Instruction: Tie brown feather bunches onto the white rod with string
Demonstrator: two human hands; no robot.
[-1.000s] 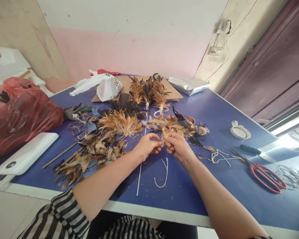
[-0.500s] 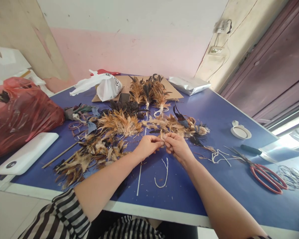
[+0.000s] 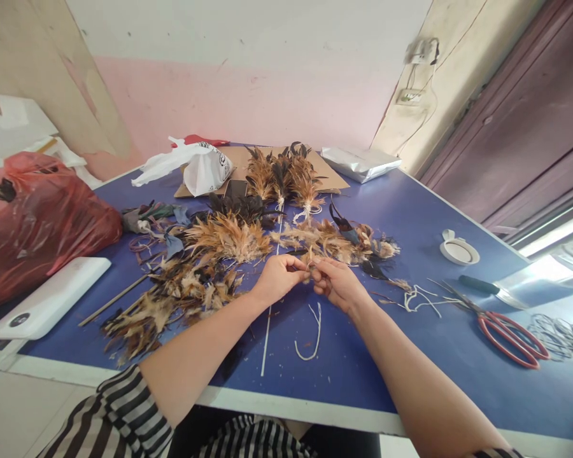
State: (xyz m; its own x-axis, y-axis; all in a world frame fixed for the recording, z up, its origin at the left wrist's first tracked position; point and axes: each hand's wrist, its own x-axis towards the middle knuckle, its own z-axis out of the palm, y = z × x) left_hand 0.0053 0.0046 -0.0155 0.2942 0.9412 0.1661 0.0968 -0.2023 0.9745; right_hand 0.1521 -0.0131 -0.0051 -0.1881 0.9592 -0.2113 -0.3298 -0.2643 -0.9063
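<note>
My left hand (image 3: 281, 278) and my right hand (image 3: 338, 283) meet fingertip to fingertip over the middle of the blue table. Both are closed in a pinch on a small tan feather (image 3: 309, 257), mostly covered by the fingers. Just beyond them lies a loose row of brown feathers (image 3: 322, 239). A curved piece of white string (image 3: 319, 331) rests on the table below my hands. To the left spread a heap of golden-brown feathers (image 3: 229, 236) and a mixed pile of feathers (image 3: 172, 299). Farther back, tied feather bundles (image 3: 302, 181) lie on cardboard (image 3: 332, 181).
Red-handled scissors (image 3: 510, 337), a dark-handled knife (image 3: 482, 284), a roll of white tape (image 3: 459, 252) and tangled string (image 3: 561, 337) lie on the right. At left are a white power bank (image 3: 52, 299) and a red plastic bag (image 3: 52, 222). A silver packet (image 3: 360, 164) lies at the back.
My fingertips have shifted slightly around the small feather, and both hands stay together in nearly the same spot. The whole view has moved a little. Other things lie as before.
</note>
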